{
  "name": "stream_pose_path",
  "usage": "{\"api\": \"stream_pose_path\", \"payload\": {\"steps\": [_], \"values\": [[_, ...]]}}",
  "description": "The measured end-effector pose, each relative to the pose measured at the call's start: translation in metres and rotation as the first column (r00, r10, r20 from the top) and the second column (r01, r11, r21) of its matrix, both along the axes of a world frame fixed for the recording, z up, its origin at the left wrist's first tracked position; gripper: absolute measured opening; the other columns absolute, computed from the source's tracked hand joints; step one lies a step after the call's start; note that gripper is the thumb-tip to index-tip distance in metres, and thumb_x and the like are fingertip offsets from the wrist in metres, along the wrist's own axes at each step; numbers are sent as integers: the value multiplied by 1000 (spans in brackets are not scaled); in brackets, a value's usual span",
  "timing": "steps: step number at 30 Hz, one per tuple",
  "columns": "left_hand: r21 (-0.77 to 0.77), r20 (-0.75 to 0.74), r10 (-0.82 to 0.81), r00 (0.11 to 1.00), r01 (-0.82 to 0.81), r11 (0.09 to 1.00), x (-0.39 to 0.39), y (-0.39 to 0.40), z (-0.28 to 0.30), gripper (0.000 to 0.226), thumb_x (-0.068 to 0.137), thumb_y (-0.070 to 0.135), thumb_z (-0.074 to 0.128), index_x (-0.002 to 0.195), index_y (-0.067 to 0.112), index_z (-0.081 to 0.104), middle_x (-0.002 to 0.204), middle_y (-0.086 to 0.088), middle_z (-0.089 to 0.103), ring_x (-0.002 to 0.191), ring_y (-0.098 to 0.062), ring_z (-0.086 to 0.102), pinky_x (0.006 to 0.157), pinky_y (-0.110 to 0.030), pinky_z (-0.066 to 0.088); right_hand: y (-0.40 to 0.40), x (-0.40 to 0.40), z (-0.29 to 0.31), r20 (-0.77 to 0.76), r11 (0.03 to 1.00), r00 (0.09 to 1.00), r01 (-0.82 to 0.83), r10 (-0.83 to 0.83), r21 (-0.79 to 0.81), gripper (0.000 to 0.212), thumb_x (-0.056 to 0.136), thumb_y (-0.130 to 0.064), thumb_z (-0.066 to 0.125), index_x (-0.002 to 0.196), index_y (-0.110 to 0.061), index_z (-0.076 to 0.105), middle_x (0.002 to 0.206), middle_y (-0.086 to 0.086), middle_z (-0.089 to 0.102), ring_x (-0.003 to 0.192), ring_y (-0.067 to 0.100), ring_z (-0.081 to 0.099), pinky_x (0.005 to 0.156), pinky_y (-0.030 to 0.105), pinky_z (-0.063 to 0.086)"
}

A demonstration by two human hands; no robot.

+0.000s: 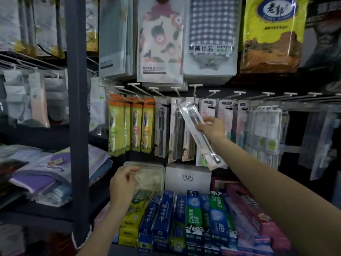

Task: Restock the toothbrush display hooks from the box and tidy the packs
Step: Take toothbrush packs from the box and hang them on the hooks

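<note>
Toothpaste boxes [193, 218] nearest, left hand [122, 182] loosely curled, seemingly empty, right hand [210, 128] pinching tilted toothbrush pack [195, 126] before hooks [195, 89].

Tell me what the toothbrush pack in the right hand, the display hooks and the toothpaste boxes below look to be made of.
Toothbrush pack: clear glossy plastic, probably over a white card backing; glare streaks its face and the dark brush shows through.
Display hooks: thin pale rods, likely coated metal wire, with flat white tips that look plastic.
Toothpaste boxes: printed cardboard with a slight sheen, sharp folded edges.
</note>
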State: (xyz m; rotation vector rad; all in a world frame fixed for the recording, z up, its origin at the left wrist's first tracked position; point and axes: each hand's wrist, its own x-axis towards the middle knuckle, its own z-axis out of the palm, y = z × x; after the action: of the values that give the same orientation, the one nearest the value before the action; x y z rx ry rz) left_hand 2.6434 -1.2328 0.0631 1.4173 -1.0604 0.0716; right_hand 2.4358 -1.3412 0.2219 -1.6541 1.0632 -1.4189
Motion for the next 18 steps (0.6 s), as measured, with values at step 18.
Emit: {"api": "stream_pose_path", "payload": {"steps": [18], "values": [[95, -26, -87, 996, 90, 991, -22, -3, -11, 35, 91, -2, 50, 75, 27, 63, 100, 5, 62, 54, -14, 48, 45, -16, 35, -3, 7, -16, 84, 996, 993, 88, -86, -13, 25, 86, -13, 65, 111, -13, 62, 108, 5, 65, 95, 23, 61, 80, 32, 47]]}}
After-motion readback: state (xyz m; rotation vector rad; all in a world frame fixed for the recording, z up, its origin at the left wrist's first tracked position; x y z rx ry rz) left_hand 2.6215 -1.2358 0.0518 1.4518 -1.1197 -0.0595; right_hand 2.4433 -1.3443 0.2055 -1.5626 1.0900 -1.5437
